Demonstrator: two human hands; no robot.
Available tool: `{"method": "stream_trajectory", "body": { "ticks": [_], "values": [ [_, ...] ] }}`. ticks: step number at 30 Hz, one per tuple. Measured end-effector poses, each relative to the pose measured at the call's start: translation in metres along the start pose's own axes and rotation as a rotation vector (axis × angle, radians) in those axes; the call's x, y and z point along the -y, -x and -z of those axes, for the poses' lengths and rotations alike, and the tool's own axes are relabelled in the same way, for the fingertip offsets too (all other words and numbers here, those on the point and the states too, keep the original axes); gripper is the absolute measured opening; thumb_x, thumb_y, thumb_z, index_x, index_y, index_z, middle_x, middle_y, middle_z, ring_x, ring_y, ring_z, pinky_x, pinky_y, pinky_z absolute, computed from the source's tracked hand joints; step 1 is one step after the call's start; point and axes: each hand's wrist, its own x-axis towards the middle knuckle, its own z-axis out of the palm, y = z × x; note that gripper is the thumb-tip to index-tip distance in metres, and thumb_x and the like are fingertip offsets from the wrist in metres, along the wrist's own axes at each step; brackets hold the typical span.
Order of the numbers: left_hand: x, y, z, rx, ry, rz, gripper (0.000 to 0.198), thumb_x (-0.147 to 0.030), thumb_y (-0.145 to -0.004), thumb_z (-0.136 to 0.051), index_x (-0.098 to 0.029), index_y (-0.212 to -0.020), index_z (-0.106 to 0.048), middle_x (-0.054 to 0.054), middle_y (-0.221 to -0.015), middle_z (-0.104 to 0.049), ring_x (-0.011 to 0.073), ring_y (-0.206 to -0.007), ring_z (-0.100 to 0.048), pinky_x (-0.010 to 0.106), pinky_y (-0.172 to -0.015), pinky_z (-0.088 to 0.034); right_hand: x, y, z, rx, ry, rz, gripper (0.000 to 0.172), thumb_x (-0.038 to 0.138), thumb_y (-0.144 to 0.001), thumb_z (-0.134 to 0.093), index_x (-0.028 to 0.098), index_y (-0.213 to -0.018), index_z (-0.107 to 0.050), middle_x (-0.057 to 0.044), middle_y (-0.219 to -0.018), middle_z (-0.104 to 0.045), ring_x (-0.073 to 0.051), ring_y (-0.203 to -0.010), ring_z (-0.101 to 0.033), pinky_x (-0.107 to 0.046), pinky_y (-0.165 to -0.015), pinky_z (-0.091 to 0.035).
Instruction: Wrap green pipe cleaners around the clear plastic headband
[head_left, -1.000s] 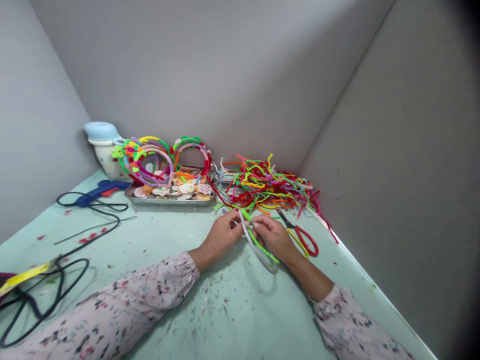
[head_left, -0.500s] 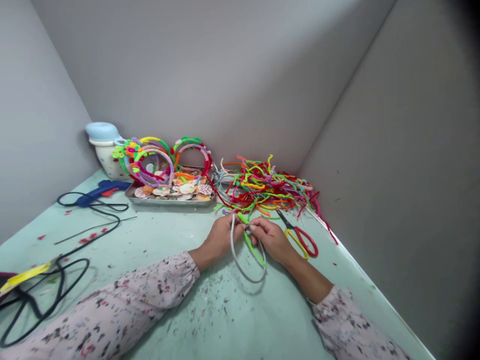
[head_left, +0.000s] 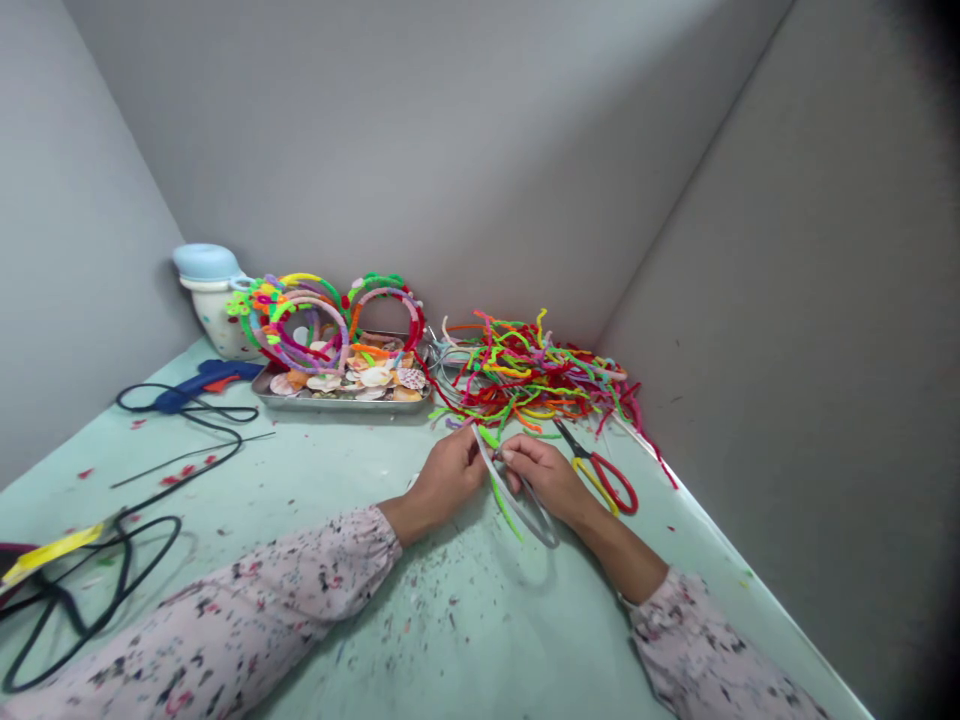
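A thin grey headband (head_left: 489,462) is held between my two hands above the table, its curve hanging down toward me and to the right. A bright green pipe cleaner (head_left: 508,513) crosses it, with one end showing above the fingers and the other dangling below. My left hand (head_left: 448,472) is closed at the headband's upper left end. Close beside it, my right hand (head_left: 546,478) pinches where the pipe cleaner meets the band. The exact contact of the fingertips is partly hidden. Scissors (head_left: 604,480) with red and yellow handles lie just right of my right hand.
A heap of coloured pipe cleaners (head_left: 525,375) lies behind my hands. Wrapped headbands (head_left: 330,310) stand on a metal tray (head_left: 345,405) of shells. Farther left are a blue glue gun (head_left: 206,380), black cords (head_left: 124,560) and a white cup (head_left: 221,315). Grey walls (head_left: 420,150) enclose the table.
The headband has turned, its lower curve swinging to the right, and it now looks narrower. The pipe cleaner's lower end has shifted slightly left. Both hands stay close together in nearly the same place.
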Motion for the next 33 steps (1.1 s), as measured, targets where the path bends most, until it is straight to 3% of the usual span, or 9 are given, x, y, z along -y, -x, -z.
{"method": "stream_trajectory", "body": {
  "ticks": [11,21,33],
  "values": [
    [0.003,0.0,-0.002,0.008,-0.004,-0.014,0.01,-0.018,-0.082,-0.044,-0.016,-0.078,-0.054,0.0,-0.069,-0.053,0.012,-0.063,-0.046,0.023,-0.059,-0.035,0.007,0.0,0.004,0.08,-0.183,-0.141,0.02,0.037,-0.083,-0.055,0.018,-0.08,-0.055,0.005,-0.051,-0.05,-0.007,-0.042,-0.036,-0.021,-0.044,-0.026],
    [0.004,0.003,-0.001,0.025,0.083,-0.016,0.012,-0.021,-0.082,-0.046,-0.016,-0.079,-0.056,0.0,-0.067,-0.052,0.0122,-0.063,-0.046,0.023,-0.058,-0.034,0.018,0.002,0.002,0.111,-0.187,-0.138,0.024,0.041,-0.081,-0.055,0.018,-0.076,-0.053,0.005,-0.048,-0.048,-0.008,-0.042,-0.034,-0.021,-0.043,-0.024],
    [0.0,0.004,0.0,0.023,0.065,-0.042,0.011,-0.02,-0.082,-0.046,-0.016,-0.077,-0.055,0.0,-0.067,-0.052,0.0123,-0.065,-0.046,0.024,-0.061,-0.035,0.006,0.002,0.007,0.156,-0.174,-0.109,0.023,0.04,-0.084,-0.053,0.018,-0.08,-0.056,0.004,-0.051,-0.05,-0.008,-0.043,-0.035,-0.021,-0.044,-0.023]
  ]
}}
